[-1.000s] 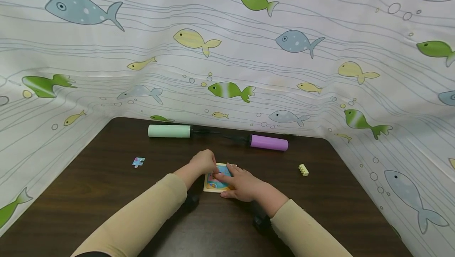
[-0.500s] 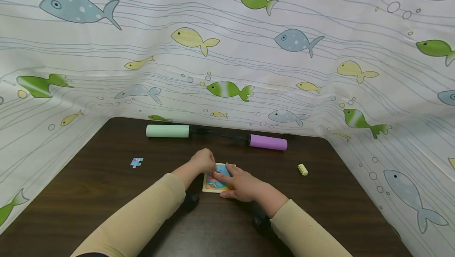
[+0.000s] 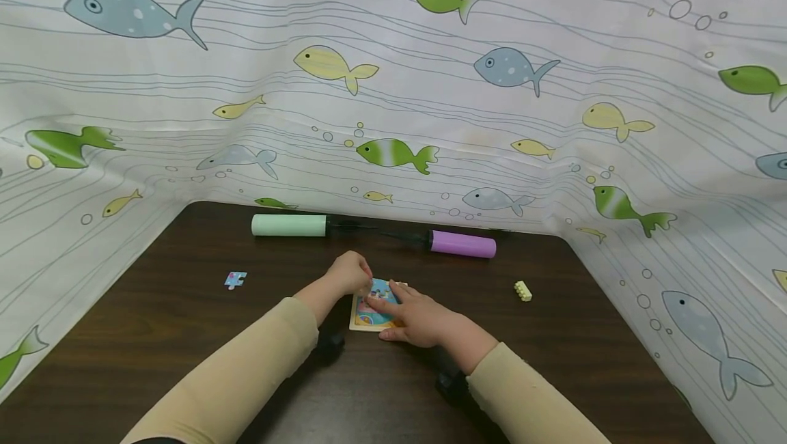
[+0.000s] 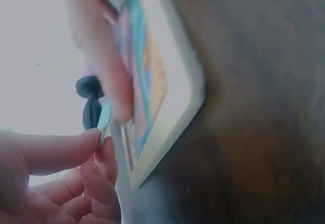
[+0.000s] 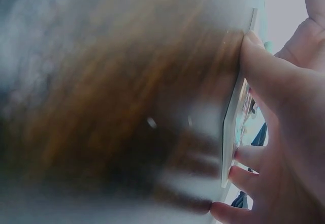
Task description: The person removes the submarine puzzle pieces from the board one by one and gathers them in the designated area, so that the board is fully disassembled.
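Note:
A small jigsaw puzzle with a pale frame and a colourful picture lies on the dark table, straight ahead. At its upper left corner my left hand pinches a thin puzzle piece between thumb and fingertips; the left wrist view shows its pale edge and bluish face, tilted up beside the frame. My right hand rests spread over the puzzle's right side, covering part of it. In the right wrist view the thumb and fingertips touch the frame's edges.
A loose blue puzzle piece lies to the left. At the right sits a pale yellow toy brick. Along the back lie a mint green hand pump and a purple one, before a fish-patterned curtain.
My left hand has risen slightly from the puzzle's upper left with the piece pinched in it, uncovering more of the picture. The right hand stays in place.

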Motion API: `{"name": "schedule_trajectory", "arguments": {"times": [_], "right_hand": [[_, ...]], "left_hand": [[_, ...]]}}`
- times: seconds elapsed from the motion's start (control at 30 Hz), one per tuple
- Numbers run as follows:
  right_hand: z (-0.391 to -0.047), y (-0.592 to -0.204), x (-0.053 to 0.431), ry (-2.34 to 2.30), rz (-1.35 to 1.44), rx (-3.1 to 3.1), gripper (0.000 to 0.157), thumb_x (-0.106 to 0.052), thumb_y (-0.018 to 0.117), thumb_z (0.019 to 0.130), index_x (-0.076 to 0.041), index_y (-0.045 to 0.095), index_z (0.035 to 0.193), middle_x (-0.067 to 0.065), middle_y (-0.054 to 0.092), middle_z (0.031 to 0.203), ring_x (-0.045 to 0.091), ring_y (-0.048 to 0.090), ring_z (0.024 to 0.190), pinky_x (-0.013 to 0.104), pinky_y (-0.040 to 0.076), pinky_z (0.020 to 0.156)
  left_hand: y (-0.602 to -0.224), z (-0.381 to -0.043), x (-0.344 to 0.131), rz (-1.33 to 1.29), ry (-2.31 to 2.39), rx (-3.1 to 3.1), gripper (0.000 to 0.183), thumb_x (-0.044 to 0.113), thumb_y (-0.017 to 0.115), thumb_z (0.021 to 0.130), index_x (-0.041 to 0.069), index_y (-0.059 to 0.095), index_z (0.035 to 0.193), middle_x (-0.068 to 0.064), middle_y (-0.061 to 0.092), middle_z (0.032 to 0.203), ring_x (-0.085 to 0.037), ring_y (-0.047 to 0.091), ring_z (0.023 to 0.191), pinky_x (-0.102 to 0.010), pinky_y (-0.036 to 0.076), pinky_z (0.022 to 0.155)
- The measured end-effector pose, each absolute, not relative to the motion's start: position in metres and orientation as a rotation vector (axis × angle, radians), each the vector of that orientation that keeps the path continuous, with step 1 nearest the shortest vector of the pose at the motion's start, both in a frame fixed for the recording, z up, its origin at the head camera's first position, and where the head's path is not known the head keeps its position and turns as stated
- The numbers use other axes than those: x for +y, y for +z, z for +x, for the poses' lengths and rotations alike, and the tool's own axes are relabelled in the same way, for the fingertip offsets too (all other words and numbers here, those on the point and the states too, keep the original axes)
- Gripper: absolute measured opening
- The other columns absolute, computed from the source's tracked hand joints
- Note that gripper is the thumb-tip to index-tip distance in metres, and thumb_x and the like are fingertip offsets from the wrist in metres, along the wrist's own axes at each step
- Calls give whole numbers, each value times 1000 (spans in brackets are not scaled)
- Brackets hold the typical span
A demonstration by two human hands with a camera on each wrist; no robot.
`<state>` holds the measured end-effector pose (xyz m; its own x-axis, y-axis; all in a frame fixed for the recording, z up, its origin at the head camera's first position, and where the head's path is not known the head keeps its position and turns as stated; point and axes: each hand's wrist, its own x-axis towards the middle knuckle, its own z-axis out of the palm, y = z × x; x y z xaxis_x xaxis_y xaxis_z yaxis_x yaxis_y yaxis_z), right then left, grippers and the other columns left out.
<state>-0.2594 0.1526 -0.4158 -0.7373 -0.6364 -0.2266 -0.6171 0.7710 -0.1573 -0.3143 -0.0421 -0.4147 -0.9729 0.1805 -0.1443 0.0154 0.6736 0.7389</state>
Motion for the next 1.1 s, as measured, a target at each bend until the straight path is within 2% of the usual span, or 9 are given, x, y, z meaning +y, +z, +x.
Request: {"name": "schedule_trajectory", "arguments": {"times": [0.33,0.8,0.97,1.1], "right_hand": [[-260,-416,152,-95,-957,2703,67,-57,54,94,-44,26,154,16,14,162,36,17,146,56,29,108],[-258,-416,152,-110,-925,2704,69,-57,55,93,-45,25,154,15,13,163,35,15,147,56,26,110],[-257,-416,152,-120,-925,2708,69,-58,55,93,-44,26,154,15,12,163,35,14,147,57,26,109],[-257,-417,152,-117,-925,2708,69,-58,54,94,-44,25,154,15,12,163,35,14,147,57,26,110]], "left_hand": [[-411,-318,-76,167,1219,2708,6,5,74,83,2,69,82,-8,61,82,-22,53,74,-34,45,63],[-403,-318,-206,179,1275,2642,7,2,70,86,-4,66,89,-14,62,90,-27,60,82,-42,52,75],[-396,-309,-236,116,1229,2656,12,5,68,89,-5,66,95,-15,61,94,-30,60,86,-45,52,79],[-396,-305,-247,76,1216,2643,12,5,68,89,-5,66,95,-14,61,90,-28,57,83,-44,50,76]]}}
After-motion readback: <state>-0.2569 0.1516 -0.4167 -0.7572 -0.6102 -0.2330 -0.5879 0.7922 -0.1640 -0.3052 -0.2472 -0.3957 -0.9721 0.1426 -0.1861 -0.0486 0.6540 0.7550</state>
